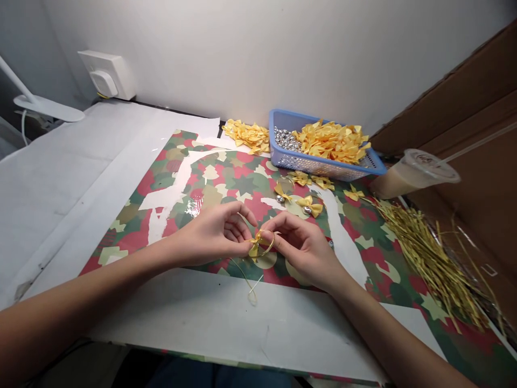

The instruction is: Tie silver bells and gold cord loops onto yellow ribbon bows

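My left hand pinches one side of a small yellow ribbon bow between thumb and finger. Opposite it, my right hand is closed at the bow's other side, its thumb and forefinger gripping a thin gold cord that curves in a loop. Part of the bow is hidden by the fingertips. Below the hands a fine thread trails down, with a thin pale needle-like piece beside it. Just beyond my right hand lie two yellow bows with silver bells, and more bows sit behind them.
A blue basket at the back holds yellow bows and silver bells. Left of it is a pile of yellow bows. Gold cords lie in a bundle at right, near a lidded drink cup. A white lamp base stands far left.
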A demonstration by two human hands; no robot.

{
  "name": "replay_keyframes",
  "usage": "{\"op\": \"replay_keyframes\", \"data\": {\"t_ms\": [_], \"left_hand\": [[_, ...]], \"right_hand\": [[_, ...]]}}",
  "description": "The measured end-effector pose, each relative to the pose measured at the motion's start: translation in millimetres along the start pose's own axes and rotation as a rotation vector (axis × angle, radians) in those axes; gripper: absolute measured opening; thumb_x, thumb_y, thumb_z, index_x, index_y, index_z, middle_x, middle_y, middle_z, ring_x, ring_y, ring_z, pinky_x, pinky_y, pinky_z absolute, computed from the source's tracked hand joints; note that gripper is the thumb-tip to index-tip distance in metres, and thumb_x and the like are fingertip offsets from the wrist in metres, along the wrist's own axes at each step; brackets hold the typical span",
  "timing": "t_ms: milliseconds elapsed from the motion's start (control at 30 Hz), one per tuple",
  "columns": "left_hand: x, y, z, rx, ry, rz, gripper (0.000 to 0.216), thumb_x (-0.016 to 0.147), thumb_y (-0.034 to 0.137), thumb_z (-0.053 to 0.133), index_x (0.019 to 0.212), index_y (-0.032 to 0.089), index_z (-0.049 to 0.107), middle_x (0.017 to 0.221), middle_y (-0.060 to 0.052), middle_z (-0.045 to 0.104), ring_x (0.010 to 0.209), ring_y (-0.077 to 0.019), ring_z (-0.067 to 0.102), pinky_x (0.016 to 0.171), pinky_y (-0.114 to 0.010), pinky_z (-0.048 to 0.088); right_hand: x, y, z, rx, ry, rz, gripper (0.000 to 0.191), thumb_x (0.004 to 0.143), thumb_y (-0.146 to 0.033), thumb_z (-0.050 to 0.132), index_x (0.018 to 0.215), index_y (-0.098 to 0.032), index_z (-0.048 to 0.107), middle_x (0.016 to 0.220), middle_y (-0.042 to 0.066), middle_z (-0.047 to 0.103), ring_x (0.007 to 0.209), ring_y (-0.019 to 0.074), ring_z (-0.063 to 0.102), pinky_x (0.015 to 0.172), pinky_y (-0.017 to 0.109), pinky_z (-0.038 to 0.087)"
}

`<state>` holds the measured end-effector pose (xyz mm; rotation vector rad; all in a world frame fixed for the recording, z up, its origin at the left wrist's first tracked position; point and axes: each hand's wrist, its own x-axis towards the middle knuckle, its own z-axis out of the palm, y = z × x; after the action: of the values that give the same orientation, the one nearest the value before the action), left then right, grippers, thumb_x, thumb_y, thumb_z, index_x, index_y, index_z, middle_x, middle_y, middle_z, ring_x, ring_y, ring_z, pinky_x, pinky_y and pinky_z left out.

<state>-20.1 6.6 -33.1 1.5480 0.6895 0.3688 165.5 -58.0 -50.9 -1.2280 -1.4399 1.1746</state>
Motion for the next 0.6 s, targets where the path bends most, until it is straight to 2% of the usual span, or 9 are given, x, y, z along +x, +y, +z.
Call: {"op": "replay_keyframes", "data": {"t_ms": [133,367,600], "left_hand": [[-0.2,1.9,1.5,-0.011,0.022,-0.019,0.024,0.074,0.021,0.068,0.093,0.017,0.055,0.07,0.001,0.064,0.068,-0.0126,0.062,0.063,-0.026,0.051],[1.5,3.7,0.9,-0.04,0.047,-0.03,0.023,0.073,0.016,0.067,0.092,0.016,0.055,0.071,0.001,0.065,0.069,-0.012,0.062,0.066,-0.026,0.052],[1.7,4.2,0.4,-0.016,0.046,0.008,0.019,0.077,0.021,0.064,0.094,0.017,0.056,0.073,0.0,0.065,0.072,-0.0137,0.064,0.065,-0.027,0.052]], "right_hand": [[-0.4,-4.5,-3.0,0.046,-0.01,0.028,0.018,0.082,-0.036,0.065,0.077,-0.019,0.062,0.073,0.002,0.063,0.064,0.012,0.06,0.055,0.024,0.051],[-0.5,-9.4,-7.6,0.075,-0.036,0.097,0.017,0.077,-0.034,0.07,0.078,-0.018,0.065,0.077,0.002,0.067,0.061,0.0115,0.062,0.043,0.02,0.047],[-0.6,-8.1,-6.8,0.054,0.002,0.061,0.016,0.077,-0.034,0.07,0.076,-0.019,0.065,0.075,0.002,0.066,0.063,0.0124,0.063,0.053,0.024,0.055]]}}
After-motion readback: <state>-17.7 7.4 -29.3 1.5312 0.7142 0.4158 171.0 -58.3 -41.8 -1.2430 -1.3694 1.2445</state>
